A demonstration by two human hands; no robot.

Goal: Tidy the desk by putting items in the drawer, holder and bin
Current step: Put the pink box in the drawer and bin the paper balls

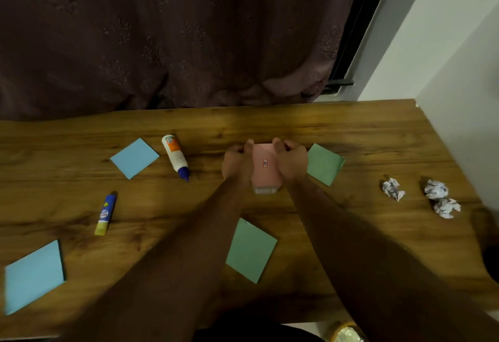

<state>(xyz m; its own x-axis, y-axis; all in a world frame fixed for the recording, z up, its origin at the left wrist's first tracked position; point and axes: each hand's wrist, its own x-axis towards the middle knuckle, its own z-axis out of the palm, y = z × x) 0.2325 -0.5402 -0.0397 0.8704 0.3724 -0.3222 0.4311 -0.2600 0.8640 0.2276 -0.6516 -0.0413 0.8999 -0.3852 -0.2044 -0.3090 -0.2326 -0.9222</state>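
Both my hands grip a pink box-like holder [266,169] at the middle of the wooden desk [297,125]. My left hand [237,162] curls round its left side and my right hand [291,160] curls round its right side. The holder's pale lower edge shows between my wrists. Loose on the desk lie a white glue bottle with a blue cap [175,156], a blue and yellow glue stick [105,214], two blue note pads [134,158] [33,277], two green note pads [325,164] [251,250], and three crumpled paper balls [393,189] [435,189] [446,208].
A dark curtain [162,39] hangs behind the desk's far edge. A white wall [464,71] stands to the right. A round, pale object [347,333] shows below the desk's near edge. A dark blurred shape [486,231] sits at the right frame edge.
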